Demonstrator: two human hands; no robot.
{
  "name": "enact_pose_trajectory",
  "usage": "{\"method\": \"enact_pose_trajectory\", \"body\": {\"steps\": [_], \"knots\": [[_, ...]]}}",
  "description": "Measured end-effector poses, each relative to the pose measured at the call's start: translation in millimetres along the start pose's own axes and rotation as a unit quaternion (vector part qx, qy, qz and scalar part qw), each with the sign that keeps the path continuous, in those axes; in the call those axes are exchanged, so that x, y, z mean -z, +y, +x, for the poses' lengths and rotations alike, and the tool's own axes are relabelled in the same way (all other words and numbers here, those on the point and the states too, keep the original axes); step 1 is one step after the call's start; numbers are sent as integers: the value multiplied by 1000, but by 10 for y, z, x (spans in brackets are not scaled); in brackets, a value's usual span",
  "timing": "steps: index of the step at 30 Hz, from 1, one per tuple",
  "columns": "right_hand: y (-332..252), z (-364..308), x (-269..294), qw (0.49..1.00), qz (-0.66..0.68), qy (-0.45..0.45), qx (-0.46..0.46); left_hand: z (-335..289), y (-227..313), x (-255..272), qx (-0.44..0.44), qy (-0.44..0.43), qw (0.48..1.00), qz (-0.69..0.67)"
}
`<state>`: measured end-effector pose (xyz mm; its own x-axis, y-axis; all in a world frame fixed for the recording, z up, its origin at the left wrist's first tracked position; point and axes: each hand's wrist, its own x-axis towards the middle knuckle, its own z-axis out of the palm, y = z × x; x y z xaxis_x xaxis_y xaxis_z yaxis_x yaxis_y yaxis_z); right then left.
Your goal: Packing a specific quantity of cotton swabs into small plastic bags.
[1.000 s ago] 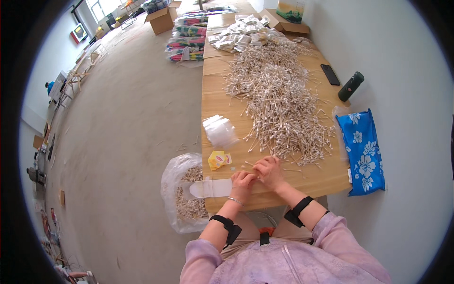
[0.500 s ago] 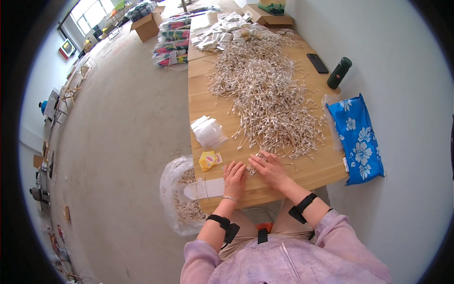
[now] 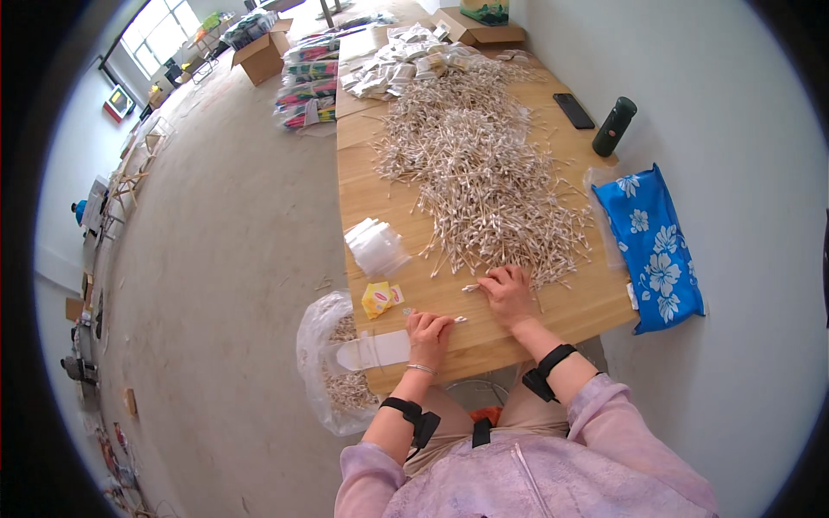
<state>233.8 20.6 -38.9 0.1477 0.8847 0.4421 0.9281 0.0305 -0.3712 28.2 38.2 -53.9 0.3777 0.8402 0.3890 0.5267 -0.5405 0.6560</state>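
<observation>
A big loose heap of cotton swabs [image 3: 501, 190] covers the middle of the wooden table. Near the front edge, my left hand [image 3: 428, 338] is closed, and white swab tips [image 3: 461, 319] stick out to the right of its fingers. My right hand [image 3: 508, 295] is at the near edge of the heap, its fingers curled together around swabs whose white tips [image 3: 471, 287] show on the left. How many swabs each hand holds is hidden by the fingers. Beside my left hand, a white strip [image 3: 380, 350] lies across the table's left edge.
Left of the heap are a stack of clear bags [image 3: 377, 248] and yellow cards [image 3: 376, 298]. A plastic bag of swabs [image 3: 345, 388] hangs at the left edge. On the right are a phone [image 3: 573, 111], a dark bottle [image 3: 614, 127] and a blue flowered pack [image 3: 654, 250]. Filled packets [image 3: 406, 65] lie at the far end.
My hands have moved apart: the right one went right and a little forward to the heap, the left slightly down. Swab tips now show at the fingers of both.
</observation>
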Motion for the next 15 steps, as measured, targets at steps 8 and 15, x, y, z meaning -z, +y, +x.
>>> {"method": "enact_pose_trajectory", "body": {"steps": [8, 15], "knots": [[-556, -149, -101, 994, 85, -56, 32, 25, 176, 27, 42, 35, 998, -9], [-289, -167, 226, 990, 50, -107, 71, 18, 18, -12, -9, -22, 999, 36]]}}
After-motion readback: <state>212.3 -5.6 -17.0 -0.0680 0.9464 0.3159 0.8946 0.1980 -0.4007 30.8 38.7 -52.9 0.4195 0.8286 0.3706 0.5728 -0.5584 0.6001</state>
